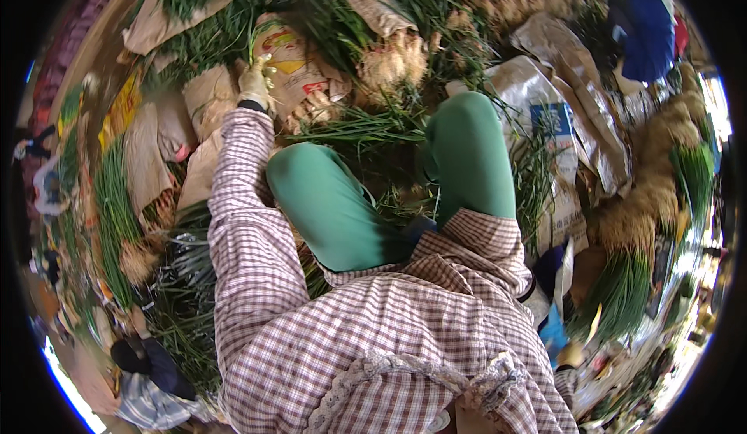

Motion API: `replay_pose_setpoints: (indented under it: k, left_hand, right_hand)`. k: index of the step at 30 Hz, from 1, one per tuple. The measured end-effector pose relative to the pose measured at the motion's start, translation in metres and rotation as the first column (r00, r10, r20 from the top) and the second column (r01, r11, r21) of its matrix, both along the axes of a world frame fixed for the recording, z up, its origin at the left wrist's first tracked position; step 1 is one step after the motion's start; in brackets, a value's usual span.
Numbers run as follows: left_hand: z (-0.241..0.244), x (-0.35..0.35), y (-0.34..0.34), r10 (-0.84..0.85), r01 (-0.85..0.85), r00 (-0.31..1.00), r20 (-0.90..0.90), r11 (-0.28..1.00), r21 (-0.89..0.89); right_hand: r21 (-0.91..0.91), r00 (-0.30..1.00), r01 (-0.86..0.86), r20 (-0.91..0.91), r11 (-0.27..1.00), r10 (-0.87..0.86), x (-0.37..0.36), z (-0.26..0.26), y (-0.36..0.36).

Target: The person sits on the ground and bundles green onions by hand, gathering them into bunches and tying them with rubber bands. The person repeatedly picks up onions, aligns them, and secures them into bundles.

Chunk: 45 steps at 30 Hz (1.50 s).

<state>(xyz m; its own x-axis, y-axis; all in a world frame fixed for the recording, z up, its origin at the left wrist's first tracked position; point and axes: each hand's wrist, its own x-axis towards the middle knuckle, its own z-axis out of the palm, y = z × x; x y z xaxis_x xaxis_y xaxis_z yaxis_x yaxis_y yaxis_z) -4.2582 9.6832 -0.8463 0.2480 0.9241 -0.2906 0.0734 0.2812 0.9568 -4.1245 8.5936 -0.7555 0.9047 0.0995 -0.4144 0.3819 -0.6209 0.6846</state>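
Note:
My left hand [255, 83], in a pale glove with a dark band at the wrist, reaches forward beyond my left knee. Its fingers close around a few thin green onion stalks [252, 40], whose leaves point away from me. Just to its right lies a printed tan sack [295, 63]. Far out at my right side is my right hand [571, 354], also gloved, small and partly blurred. A yellowed leaf [595, 321] and a light blue item [552, 332] are near it; whether its fingers hold anything is unclear.
Bundled green onions with pale roots [392, 63] lie ahead, and loose green leaves [367, 126] cross before my knees. More bundles [621, 276] line the right, beside silvery sacks [525, 83]. Other people work nearby, one in blue [645, 37], another at lower left [157, 370].

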Motion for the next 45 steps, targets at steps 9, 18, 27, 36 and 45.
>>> replay_pose_setpoints:
  k: [9, 18, 27, 36, 45]
  left_hand:
    - [-0.051, -0.058, 0.003, 0.306, -0.308, 0.949, 0.075, 0.951, 0.011]
    - [-0.191, -0.062, 0.013, 0.075, -0.24, 0.818, -0.57, 0.946, -0.219]
    - [-0.214, -0.074, 0.053, 0.095, -0.188, 0.859, -0.502, 0.972, -0.138]
    - [-0.066, 0.004, 0.029, 0.007, 0.0, 0.997, 0.072, 0.996, -0.088]
    - [-0.1, -0.045, 0.064, 0.272, -0.273, 0.938, -0.217, 0.962, 0.026]
  right_hand:
    - [-0.023, 0.884, 0.196, -0.428, 0.98, -0.187, 0.009, -0.103, 0.092]
    - [0.722, 0.677, -0.472, -0.07, 0.505, 0.733, 0.253, -0.087, 0.583]
    - [0.915, 0.187, -0.086, -0.375, 0.395, 0.908, 0.138, -0.164, 0.991]
    - [0.967, -0.031, -0.242, -0.087, 0.077, 0.996, -0.008, -0.249, 1.064]
    - [0.677, 0.382, 0.729, -0.529, 0.105, 0.758, 0.153, -0.294, 1.148]
